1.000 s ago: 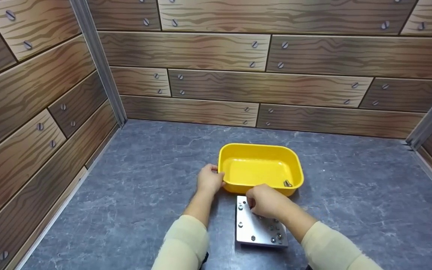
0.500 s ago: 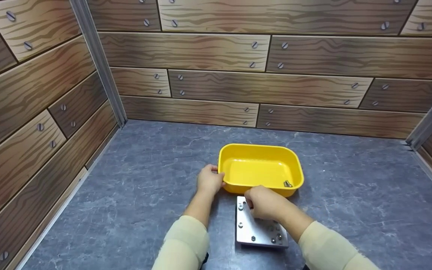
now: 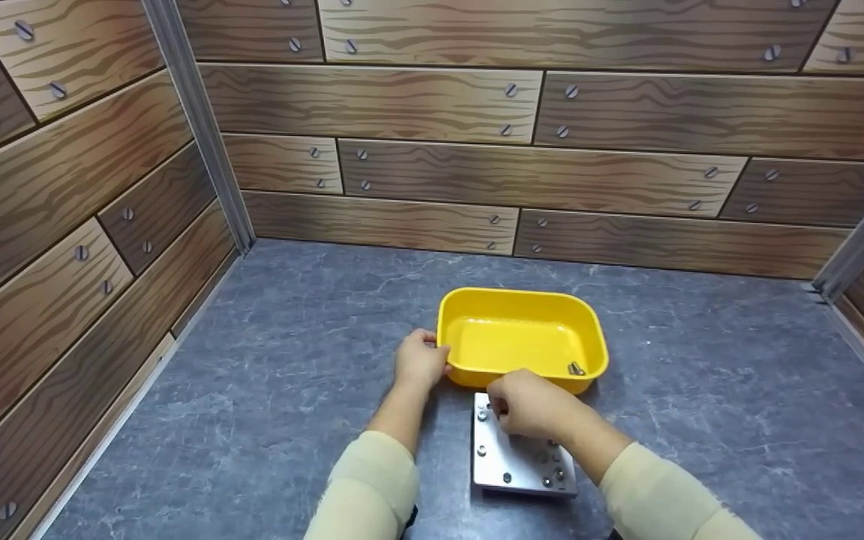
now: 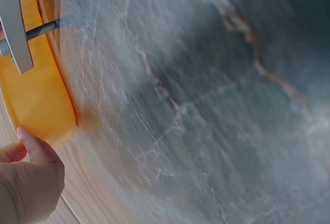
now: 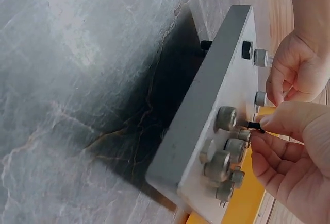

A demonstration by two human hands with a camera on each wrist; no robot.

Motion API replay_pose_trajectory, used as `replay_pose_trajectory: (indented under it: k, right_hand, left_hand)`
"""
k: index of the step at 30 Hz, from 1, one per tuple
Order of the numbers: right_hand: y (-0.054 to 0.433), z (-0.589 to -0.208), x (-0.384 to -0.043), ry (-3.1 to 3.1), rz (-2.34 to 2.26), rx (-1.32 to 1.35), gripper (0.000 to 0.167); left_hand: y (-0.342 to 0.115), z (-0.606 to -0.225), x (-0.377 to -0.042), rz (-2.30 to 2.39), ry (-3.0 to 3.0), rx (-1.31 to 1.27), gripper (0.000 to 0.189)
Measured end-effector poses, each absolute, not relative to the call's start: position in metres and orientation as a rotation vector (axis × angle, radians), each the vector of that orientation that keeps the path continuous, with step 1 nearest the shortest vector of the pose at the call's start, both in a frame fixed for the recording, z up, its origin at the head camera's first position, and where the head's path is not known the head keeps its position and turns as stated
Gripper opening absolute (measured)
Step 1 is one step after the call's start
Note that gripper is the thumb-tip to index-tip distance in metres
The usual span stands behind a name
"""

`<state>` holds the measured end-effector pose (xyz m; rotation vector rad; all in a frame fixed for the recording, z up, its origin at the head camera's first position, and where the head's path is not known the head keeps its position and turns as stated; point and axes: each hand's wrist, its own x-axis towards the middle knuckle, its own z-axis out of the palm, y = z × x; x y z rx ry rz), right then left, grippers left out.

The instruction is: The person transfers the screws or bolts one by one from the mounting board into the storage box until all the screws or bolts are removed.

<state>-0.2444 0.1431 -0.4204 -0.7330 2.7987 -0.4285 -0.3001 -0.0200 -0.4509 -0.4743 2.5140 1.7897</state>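
Note:
My left hand (image 3: pixel 420 361) grips the near left corner of the yellow plastic bin (image 3: pixel 522 292), thumb at the rim; the left wrist view shows thumb and finger on its wall. My right hand (image 3: pixel 533 403) is over the far part of a thick metal plate (image 3: pixel 503 457) studded with bolts. In the right wrist view, thumb and forefinger pinch a small black screw (image 5: pixel 254 126) close to the plate's face. Around it stand several silver socket-head bolts (image 5: pixel 217 165) and a black hex bolt head (image 5: pixel 247 50). Threaded bolt shanks (image 4: pixel 43 29) stick out of the plate's underside.
A few small bolts (image 3: pixel 575 368) lie in the bin's near right corner. The bin stands just beyond the plate on a grey marbled tabletop (image 3: pixel 312 330). Wood-patterned walls (image 3: pixel 432 172) close off the back and sides.
My right hand has shifted very slightly to the left over the plate, fingers still pinched. The left hand, bin and plate stay where they were.

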Motion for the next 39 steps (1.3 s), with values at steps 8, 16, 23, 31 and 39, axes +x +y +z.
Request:
replay_pose_trajectory:
  k: [8, 16, 23, 31, 39]
  right_hand:
    - [0.145, -0.412, -0.246, 2.807, -0.470, -0.745, 0.016]
    - [0.149, -0.403, -0.248, 2.823, -0.518, -0.789, 0.017]
    - [0.154, -0.393, -0.253, 2.835, -0.607, -0.688, 0.016]
    - [0.161, -0.390, -0.262, 2.880, -0.652, -0.640, 0.014]
    - [0.174, -0.392, -0.274, 2.966, -0.652, -0.626, 0.011]
  left_hand:
    - [-0.021, -0.452, -0.301, 1.792, 2.500, -0.468, 0.019]
    - [-0.020, -0.452, -0.301, 1.791, 2.493, -0.466, 0.022]
    - [-0.020, -0.453, -0.302, 1.790, 2.498, -0.464, 0.019]
    - [-0.020, -0.452, -0.302, 1.805, 2.483, -0.469, 0.018]
    - [-0.019, -0.451, -0.302, 1.793, 2.472, -0.488, 0.018]
